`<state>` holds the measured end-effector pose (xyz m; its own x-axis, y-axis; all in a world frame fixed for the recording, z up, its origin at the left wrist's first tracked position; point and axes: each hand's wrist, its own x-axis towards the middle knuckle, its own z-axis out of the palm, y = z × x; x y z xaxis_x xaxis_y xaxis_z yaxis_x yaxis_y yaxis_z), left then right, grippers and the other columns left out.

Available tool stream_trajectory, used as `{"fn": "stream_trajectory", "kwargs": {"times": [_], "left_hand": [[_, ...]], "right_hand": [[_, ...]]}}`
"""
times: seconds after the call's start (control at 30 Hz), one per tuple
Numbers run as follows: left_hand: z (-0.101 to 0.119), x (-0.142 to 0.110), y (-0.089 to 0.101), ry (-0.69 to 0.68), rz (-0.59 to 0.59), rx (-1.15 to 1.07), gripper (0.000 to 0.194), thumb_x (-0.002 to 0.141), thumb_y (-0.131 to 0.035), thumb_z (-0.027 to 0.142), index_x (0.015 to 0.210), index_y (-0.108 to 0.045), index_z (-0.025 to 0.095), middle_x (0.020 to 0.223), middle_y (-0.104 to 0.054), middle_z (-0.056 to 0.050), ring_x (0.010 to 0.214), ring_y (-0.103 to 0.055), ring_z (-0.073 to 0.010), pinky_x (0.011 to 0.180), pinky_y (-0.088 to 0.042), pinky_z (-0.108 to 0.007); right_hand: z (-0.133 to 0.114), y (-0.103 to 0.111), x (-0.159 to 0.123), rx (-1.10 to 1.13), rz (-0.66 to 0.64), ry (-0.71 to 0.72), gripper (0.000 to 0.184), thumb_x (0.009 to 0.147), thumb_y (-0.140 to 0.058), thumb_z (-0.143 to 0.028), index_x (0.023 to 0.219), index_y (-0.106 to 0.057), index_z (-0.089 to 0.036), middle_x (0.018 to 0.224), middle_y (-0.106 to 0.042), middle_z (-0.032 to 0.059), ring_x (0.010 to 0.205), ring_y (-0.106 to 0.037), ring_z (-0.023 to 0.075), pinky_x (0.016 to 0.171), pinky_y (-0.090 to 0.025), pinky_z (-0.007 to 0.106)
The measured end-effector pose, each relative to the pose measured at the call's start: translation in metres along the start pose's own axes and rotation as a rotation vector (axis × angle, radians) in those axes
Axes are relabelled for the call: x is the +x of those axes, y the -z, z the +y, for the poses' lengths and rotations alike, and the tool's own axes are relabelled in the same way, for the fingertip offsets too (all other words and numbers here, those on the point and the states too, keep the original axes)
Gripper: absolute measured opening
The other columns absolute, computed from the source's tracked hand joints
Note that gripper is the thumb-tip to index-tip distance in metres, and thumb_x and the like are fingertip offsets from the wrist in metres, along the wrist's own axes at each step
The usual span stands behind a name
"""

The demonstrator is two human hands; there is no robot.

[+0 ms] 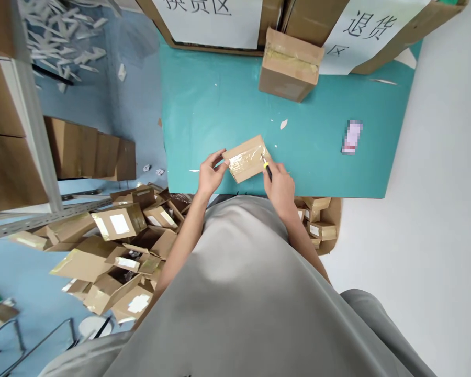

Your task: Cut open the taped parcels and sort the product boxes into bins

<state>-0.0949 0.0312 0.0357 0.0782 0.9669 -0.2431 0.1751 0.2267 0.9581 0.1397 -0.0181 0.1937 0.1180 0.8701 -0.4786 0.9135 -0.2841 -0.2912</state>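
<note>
A small taped cardboard box (245,159) sits at the front of the teal tabletop, turned at a slant. My left hand (212,172) grips its left end, thumb on the near side and fingers toward the far corner. In my right hand (279,187) is a utility knife (267,167) with a black and yellow handle. Its tip points at the clear tape on the box's upper face, near the right end; whether the blade has gone through the tape I cannot tell. The right hand's fingers are close against the box's right side.
A larger taped carton (290,65) stands at the back, before big boxes with paper signs (215,21). A blurred pinkish item (352,137) lies to the right. Paper scraps (283,124) dot the teal table (204,104). Opened cartons (120,225) pile up on the floor at left.
</note>
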Motion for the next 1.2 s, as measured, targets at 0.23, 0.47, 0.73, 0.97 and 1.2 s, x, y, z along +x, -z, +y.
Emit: {"fn": "stream_trajectory", "kwargs": {"times": [0.23,0.47,0.73,0.97,1.2], "left_hand": [[0.000,0.002,0.004,0.004,-0.078,0.023,0.087,0.094,-0.072,0.085,0.151,-0.073,0.019,0.148,-0.078,-0.018,0.124,-0.080,-0.0359,0.112,-0.067,-0.058],[0.045,-0.005,-0.029,-0.208,-0.061,0.477,0.069,0.113,-0.049,0.072,0.163,-0.064,0.026,0.180,-0.050,-0.015,0.174,-0.035,-0.0383,0.142,-0.026,-0.067],[0.069,-0.007,-0.080,-0.423,-0.389,0.721,0.051,0.117,-0.046,0.048,0.161,-0.065,0.030,0.181,-0.050,-0.010,0.179,-0.023,-0.0369,0.145,-0.010,-0.072],[0.067,-0.005,-0.080,-0.384,-0.350,0.512,0.050,0.112,-0.058,0.056,0.153,-0.069,0.031,0.176,-0.055,-0.009,0.177,-0.027,-0.0406,0.145,-0.006,-0.073],[0.065,-0.002,-0.085,-0.346,-0.344,0.398,0.052,0.109,-0.062,0.058,0.152,-0.070,0.028,0.175,-0.056,-0.010,0.178,-0.023,-0.0407,0.146,0.000,-0.072]], "right_hand": [[0.049,-0.033,0.034,0.142,0.090,0.065,0.060,0.115,-0.042,-0.028,0.174,-0.054,-0.023,0.147,-0.075,0.0181,0.123,-0.077,0.0360,0.106,-0.062,0.048],[0.059,-0.042,0.030,0.236,0.091,0.045,0.059,0.116,-0.042,-0.033,0.171,-0.056,-0.014,0.158,-0.072,0.0192,0.135,-0.075,0.0362,0.115,-0.059,0.048],[0.052,-0.028,0.036,0.176,0.032,0.028,0.056,0.118,-0.039,-0.030,0.171,-0.055,-0.017,0.159,-0.072,0.0158,0.139,-0.074,0.0323,0.118,-0.057,0.044],[0.026,0.003,0.036,0.033,-0.072,-0.052,0.057,0.121,-0.035,-0.028,0.175,-0.048,-0.017,0.154,-0.075,0.0182,0.134,-0.076,0.0329,0.113,-0.059,0.044],[-0.007,0.015,0.044,-0.097,-0.114,-0.132,0.058,0.117,-0.040,-0.020,0.174,-0.046,-0.014,0.140,-0.080,0.0229,0.125,-0.080,0.0332,0.104,-0.062,0.043]]}}
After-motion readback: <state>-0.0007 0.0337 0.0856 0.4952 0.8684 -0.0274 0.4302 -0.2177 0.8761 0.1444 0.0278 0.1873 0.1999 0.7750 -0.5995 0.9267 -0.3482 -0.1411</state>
